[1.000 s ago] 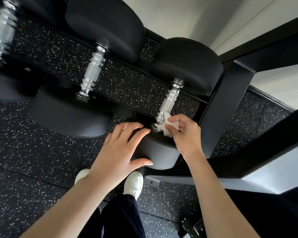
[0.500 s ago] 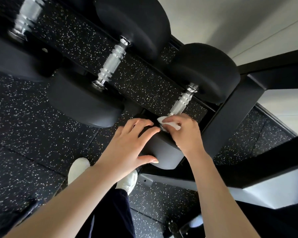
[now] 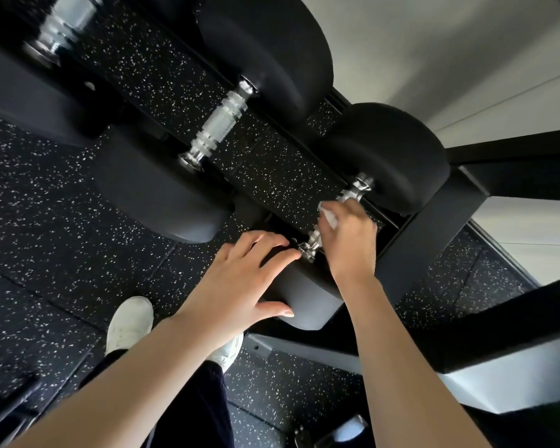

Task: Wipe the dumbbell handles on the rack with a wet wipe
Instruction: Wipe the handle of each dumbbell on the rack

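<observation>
Right hand [image 3: 348, 240] wraps the wet wipe [image 3: 328, 216] round the rightmost dumbbell handle [image 3: 353, 194] — on the rack [image 3: 434, 234].
Left hand [image 3: 240, 282], fingers straight, rests on its near head [image 3: 304, 302]; another dumbbell [image 3: 219, 127] left — speckled floor [image 3: 46, 253] beneath.

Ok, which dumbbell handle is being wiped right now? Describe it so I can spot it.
Start at the black rack upright on the right. The dumbbell nearest it has the right hand wrapped around its chrome handle with a white wipe. The neighbouring handle is bare.
</observation>
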Demonstrator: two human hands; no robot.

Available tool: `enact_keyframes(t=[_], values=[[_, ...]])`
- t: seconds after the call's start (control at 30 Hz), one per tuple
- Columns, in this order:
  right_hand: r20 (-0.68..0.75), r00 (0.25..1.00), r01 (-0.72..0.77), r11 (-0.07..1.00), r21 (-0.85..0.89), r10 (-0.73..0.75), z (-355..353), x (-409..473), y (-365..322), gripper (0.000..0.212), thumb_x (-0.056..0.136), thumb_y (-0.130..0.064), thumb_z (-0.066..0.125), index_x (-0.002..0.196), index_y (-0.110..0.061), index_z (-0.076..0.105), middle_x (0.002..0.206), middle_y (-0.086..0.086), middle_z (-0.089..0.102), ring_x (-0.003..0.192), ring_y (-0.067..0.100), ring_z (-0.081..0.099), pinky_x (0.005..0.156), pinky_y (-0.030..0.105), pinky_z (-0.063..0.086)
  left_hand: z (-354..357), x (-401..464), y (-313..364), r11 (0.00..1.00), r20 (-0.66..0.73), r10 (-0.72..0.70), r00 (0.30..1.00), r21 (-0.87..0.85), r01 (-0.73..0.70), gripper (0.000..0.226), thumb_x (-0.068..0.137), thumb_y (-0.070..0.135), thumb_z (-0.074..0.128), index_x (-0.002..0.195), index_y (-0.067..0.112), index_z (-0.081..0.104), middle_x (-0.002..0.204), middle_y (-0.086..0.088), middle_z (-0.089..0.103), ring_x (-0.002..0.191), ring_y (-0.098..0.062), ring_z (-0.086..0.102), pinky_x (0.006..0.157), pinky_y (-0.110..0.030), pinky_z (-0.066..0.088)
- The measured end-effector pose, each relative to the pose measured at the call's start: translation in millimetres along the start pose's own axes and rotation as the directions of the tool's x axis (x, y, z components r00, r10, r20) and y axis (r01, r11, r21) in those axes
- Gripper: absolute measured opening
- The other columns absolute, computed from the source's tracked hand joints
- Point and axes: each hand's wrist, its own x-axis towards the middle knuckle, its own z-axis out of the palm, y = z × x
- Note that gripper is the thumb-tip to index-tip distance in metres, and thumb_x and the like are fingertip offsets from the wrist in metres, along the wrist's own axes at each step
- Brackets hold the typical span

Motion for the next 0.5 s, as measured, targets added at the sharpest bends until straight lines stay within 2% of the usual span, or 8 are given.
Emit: enact_keyframes(t=[0.13,0.23,0.3,0.4,0.5], values=[[-0.108,0.99,-0.09,0.995,-0.032,0.086,-10,23,5,0.019,0.087,-0.013,0.059,0.103,-0.014,0.07,0.099,0.014,0.063,0.076,0.039,0.063,0.069,0.037,0.046,0,0,0,1.0,-0.017,0.004,1.0,-0.007,-0.004,0.074,0.065,0.06,0.061,0.128,0.023,0.049,0.127,0.0,0.052,0.118,-0.023,0.044,0.081,-0.039,0.047],[-0.22,0.967,-0.142,0.989,-0.05,0.127,-6,26,2,0.019,0.086,-0.018,0.058,0.101,-0.017,0.071,0.092,0.013,0.064,0.067,0.038,0.062,0.061,0.037,0.047,2,-1,-1,1.0,-0.014,0.007,1.0,-0.011,-0.007,0.074,0.065,0.06,0.06,0.129,0.024,0.046,0.128,0.001,0.051,0.118,-0.023,0.044,0.082,-0.04,0.046],[-0.285,0.942,-0.187,0.982,0.002,0.18,-3,24,-3,0.019,0.086,-0.02,0.06,0.101,-0.019,0.072,0.093,0.012,0.065,0.064,0.037,0.062,0.058,0.034,0.044,2,-1,-1,1.0,-0.017,0.004,1.0,-0.015,-0.004,0.074,0.065,0.06,0.06,0.129,0.024,0.046,0.128,0.001,0.051,0.119,-0.023,0.044,0.083,-0.04,0.046],[-0.313,0.908,-0.273,0.96,0.06,0.278,0,24,-5,0.019,0.088,-0.022,0.059,0.103,-0.022,0.071,0.098,0.009,0.065,0.069,0.033,0.063,0.061,0.028,0.035,2,-1,-1,1.0,-0.024,0.006,1.0,-0.01,-0.006,0.074,0.065,0.06,0.06,0.129,0.023,0.048,0.128,0.001,0.051,0.119,-0.022,0.042,0.083,-0.04,0.046],[-0.409,0.864,-0.259,0.955,0.141,0.295,1,23,-8,0.016,0.086,-0.022,0.061,0.097,-0.021,0.073,0.091,0.008,0.066,0.065,0.031,0.064,0.058,0.026,0.037,2,-1,-2,1.0,-0.028,0.003,1.0,-0.017,-0.004,0.074,0.065,0.06,0.061,0.128,0.023,0.05,0.129,0.001,0.051,0.118,-0.022,0.042,0.083,-0.04,0.046]])
